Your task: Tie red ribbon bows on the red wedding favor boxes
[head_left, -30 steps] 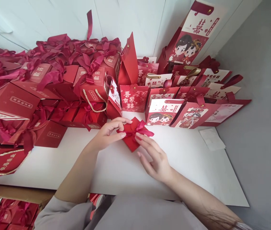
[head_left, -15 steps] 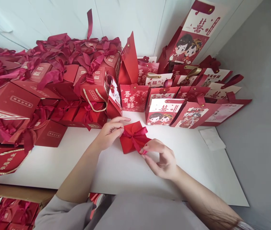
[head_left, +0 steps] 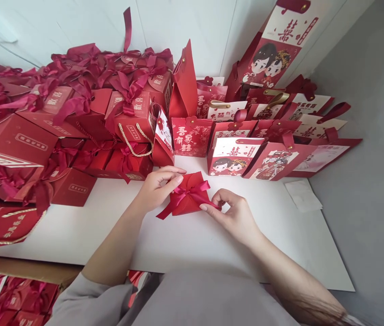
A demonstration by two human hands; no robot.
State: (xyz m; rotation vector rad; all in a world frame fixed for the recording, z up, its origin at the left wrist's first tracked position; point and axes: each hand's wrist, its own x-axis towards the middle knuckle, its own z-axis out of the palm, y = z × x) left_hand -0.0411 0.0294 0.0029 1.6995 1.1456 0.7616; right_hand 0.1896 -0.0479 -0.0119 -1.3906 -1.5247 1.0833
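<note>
At frame centre, the left hand [head_left: 156,189] steadies a red box [head_left: 187,201] on the white board [head_left: 76,231]; the right hand [head_left: 234,217] pinches its ribbon [head_left: 192,192].

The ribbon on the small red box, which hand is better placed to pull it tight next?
Probably the right. The right hand pinches the ribbon tail at the near corner of the small red box, while the left hand only rests fingertips on its far edge, steadying it.
</note>
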